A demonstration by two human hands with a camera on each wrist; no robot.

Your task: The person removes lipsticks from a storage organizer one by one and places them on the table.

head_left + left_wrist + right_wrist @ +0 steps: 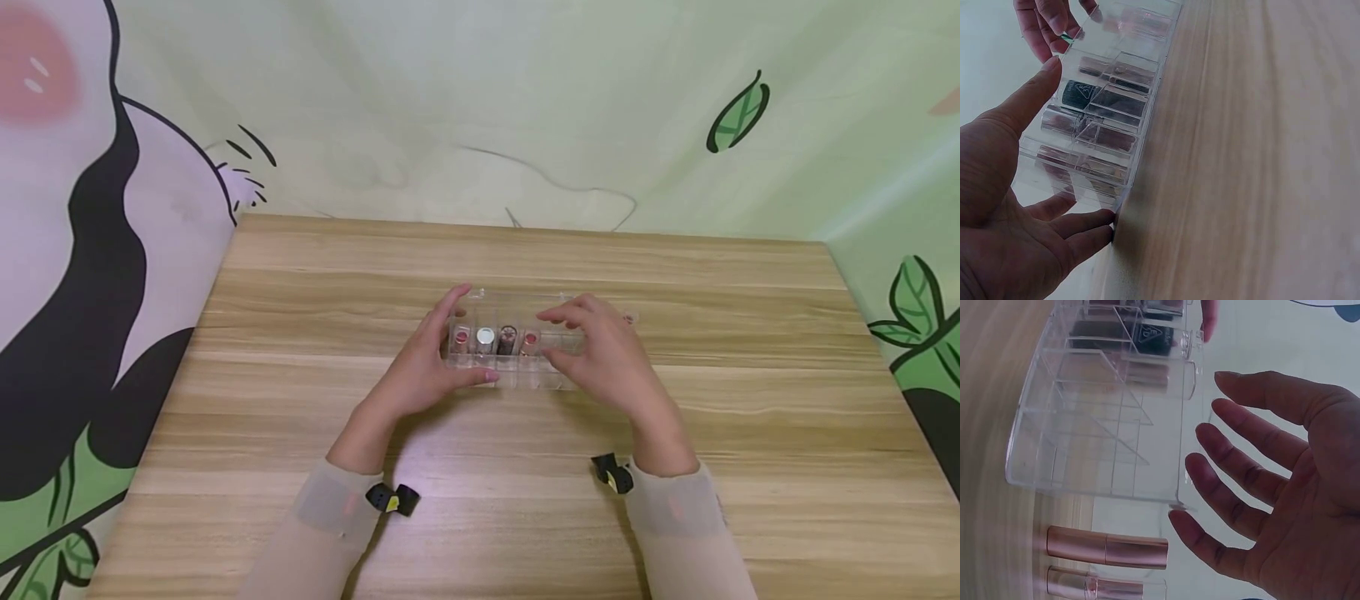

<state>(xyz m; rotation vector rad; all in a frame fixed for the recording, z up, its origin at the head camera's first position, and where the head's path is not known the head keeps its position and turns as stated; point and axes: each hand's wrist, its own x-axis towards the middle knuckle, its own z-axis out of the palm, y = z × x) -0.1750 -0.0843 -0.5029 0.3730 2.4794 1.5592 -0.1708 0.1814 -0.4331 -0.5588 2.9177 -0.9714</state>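
A clear plastic lipstick organizer stands on the table. Its left part holds a pink-topped lipstick, a silver-topped tube, a dark tube and another pink-topped lipstick. My left hand grips the organizer's left end, thumb along the front and fingers round the side. My right hand hovers over the right compartments, its fingers spread and loosely bent, holding nothing. In the right wrist view, the compartments nearest that hand hold no tubes.
Just past the organizer's right end stand a rose-gold lipstick tube and a clear-capped one, mostly hidden by my right hand in the head view. The wood-grain table meets a painted wall at the back.
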